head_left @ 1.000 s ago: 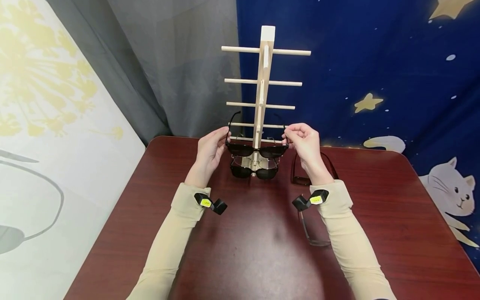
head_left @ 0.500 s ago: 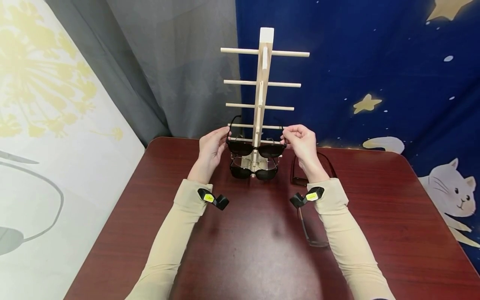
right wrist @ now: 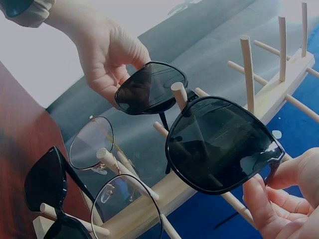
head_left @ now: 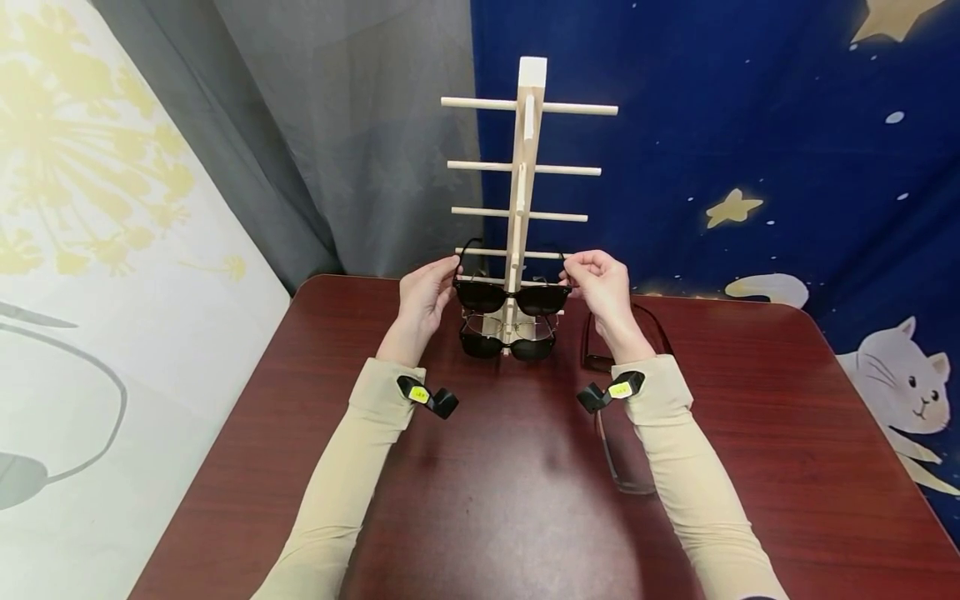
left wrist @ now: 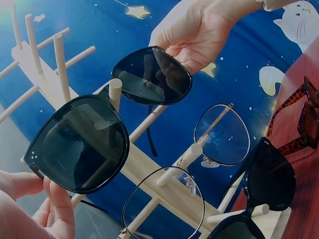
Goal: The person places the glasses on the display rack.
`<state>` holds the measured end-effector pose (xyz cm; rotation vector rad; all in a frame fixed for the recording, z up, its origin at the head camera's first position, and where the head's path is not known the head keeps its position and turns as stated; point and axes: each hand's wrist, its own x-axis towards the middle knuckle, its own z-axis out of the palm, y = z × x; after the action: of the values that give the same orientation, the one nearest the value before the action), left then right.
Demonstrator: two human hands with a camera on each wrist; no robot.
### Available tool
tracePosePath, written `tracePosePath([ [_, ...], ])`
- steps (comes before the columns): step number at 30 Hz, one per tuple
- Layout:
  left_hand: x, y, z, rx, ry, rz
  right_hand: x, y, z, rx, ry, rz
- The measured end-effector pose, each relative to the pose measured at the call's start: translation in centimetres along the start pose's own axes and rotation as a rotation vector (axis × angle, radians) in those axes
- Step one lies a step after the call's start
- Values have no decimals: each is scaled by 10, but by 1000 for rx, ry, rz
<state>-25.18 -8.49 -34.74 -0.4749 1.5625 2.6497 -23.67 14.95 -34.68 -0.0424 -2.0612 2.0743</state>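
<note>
Upper sunglasses (head_left: 521, 298) at wooden rack (head_left: 527, 142); left hand (head_left: 422, 295), right hand (head_left: 606, 293) each pinching one temple.

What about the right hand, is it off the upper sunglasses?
No, the right hand pinches the upper sunglasses beside one lens.

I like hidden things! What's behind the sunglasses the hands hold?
Behind the sunglasses is the wooden rack, its crossbars showing above them. In the head view, the dark lenses hide whatever's directly behind.

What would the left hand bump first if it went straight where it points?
Past the sunglasses it pinches, the left hand would probably meet a wooden crossbar; depth is unclear.
</note>
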Motion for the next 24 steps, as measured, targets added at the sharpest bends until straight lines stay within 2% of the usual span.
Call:
tracePosePath([
  [24, -2, -1, 0, -18, 5, -6, 0, 0, -3, 5, 5, 17],
])
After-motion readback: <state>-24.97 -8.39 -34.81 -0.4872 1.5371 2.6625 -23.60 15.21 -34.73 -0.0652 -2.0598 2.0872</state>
